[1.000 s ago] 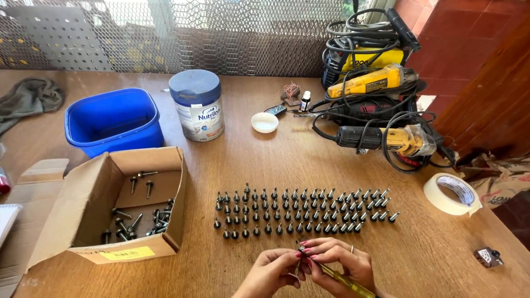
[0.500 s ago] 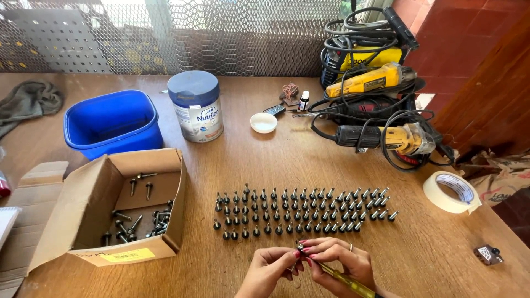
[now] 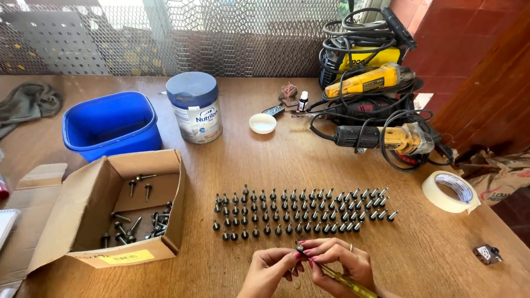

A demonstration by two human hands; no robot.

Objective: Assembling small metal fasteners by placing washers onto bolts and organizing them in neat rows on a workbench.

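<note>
You had four rows of upright bolts (image 3: 301, 212) standing on the wooden table (image 3: 265, 160), too many and too small to count exactly, and one cardboard box (image 3: 105, 212) to their left with loose bolts inside. Your left hand (image 3: 270, 267) pinched one small bolt (image 3: 298, 249) at its fingertips, just below the rows. Your right hand (image 3: 339, 262) was curled closed around a yellow-handled screwdriver (image 3: 345, 280), its tip at that bolt. The handle's end was cut off by the frame's bottom edge.

Both hands' fingers (image 3: 302, 255) on a screw (image 3: 298, 249) near upright screw rows (image 3: 301, 212)
</note>
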